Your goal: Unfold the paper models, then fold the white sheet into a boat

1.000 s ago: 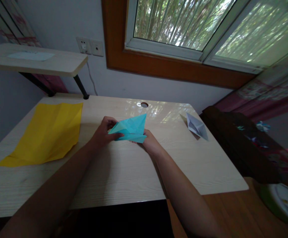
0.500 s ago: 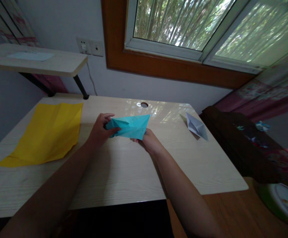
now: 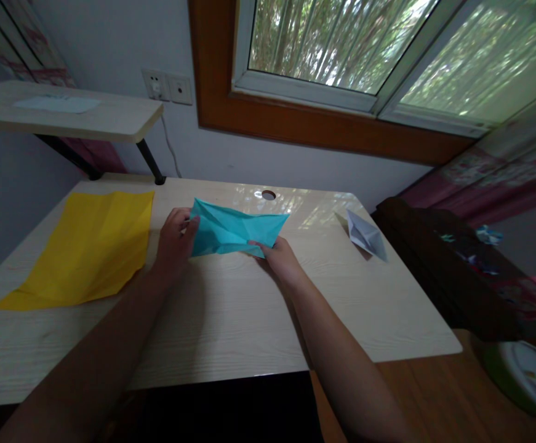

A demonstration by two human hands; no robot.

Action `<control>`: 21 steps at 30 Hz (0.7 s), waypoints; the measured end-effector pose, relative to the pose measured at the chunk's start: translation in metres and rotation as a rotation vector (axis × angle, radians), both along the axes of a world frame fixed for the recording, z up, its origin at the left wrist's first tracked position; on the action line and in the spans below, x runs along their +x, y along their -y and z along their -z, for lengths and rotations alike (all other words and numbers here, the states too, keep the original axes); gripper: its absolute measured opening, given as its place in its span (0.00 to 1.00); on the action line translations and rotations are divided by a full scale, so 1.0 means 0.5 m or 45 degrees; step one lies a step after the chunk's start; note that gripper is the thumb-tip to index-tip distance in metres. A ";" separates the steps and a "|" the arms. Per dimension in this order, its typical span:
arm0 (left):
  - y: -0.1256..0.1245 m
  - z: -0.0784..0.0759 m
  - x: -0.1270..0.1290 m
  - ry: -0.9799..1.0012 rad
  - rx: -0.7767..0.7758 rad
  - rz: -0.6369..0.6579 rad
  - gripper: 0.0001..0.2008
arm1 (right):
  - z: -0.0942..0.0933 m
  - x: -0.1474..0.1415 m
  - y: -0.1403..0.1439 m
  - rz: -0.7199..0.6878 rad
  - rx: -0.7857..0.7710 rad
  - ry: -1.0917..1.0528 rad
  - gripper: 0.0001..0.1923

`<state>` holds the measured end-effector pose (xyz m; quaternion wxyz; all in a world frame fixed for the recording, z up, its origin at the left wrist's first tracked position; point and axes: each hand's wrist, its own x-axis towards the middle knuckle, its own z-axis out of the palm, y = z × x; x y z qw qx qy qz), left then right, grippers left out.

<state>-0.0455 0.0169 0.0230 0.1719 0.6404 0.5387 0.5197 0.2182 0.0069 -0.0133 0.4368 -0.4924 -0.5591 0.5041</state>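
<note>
A folded cyan paper (image 3: 233, 231) is held just above the light wooden desk (image 3: 231, 320), near its far middle. My left hand (image 3: 174, 241) grips the paper's left end, fingers curled over its edge. My right hand (image 3: 280, 259) pinches its lower right edge from below. The paper is spread wide between both hands, with creases across it.
A creased yellow sheet (image 3: 85, 246) lies flat at the desk's left. A small folded white paper shape (image 3: 364, 235) sits at the far right. A cable hole (image 3: 268, 195) is behind the cyan paper. A raised shelf (image 3: 64, 114) stands far left; dark furniture (image 3: 456, 271) flanks the right edge.
The cyan paper has been opened out from a compact pointed shape into a wider, flatter one. My left hand moved left, and my right hand stayed close to its place.
</note>
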 end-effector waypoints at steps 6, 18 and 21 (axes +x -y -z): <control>0.011 -0.012 0.003 -0.028 -0.154 -0.136 0.13 | -0.011 0.009 -0.003 0.066 0.030 -0.012 0.18; -0.002 -0.004 -0.010 -0.085 -0.211 -0.205 0.12 | -0.016 0.006 -0.008 0.153 0.045 -0.150 0.20; -0.005 -0.004 -0.010 -0.090 -0.270 -0.185 0.11 | -0.010 0.007 -0.012 0.183 0.037 -0.235 0.19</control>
